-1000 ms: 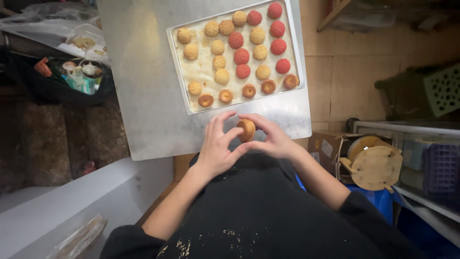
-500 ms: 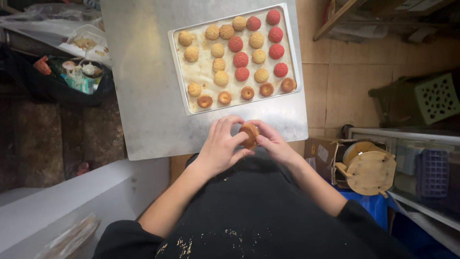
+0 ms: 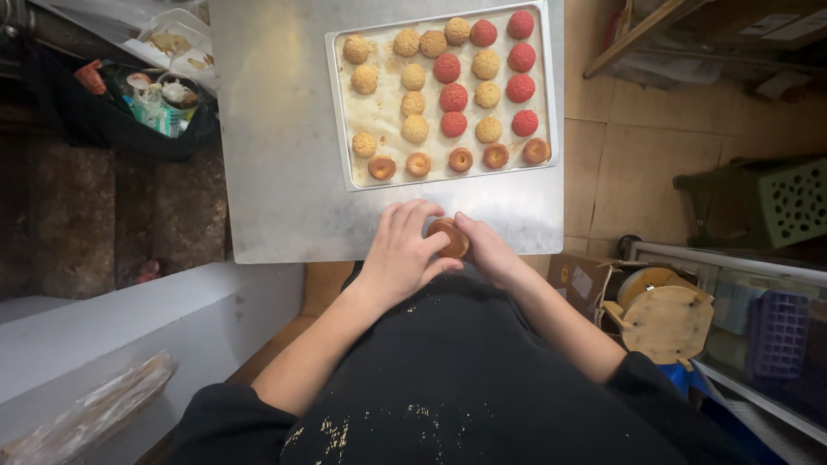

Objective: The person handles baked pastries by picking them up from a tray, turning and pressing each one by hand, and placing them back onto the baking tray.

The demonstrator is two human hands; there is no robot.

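Observation:
Both hands meet at the near edge of a steel worktop (image 3: 284, 155). My left hand (image 3: 403, 245) and my right hand (image 3: 485, 247) together hold one small round golden-brown pastry (image 3: 450, 236) between the fingers. Just beyond them lies a paper-lined baking tray (image 3: 340, 120) with several rows of small round pastries: pale crumbly ones (image 3: 414, 103), red ones (image 3: 454, 96), and a near row of browned ones turned over (image 3: 460, 159).
A dark bin (image 3: 138, 112) with wrappers stands at the left, plastic trays behind it. A white ledge (image 3: 129, 319) runs at lower left. At right are a cardboard box, a round wooden tool (image 3: 668, 319), a green crate (image 3: 788, 202) and a tiled floor.
The view has shifted slightly. Both hands stay together on the pastry at the worktop's edge, turning it a little; the tray is unchanged.

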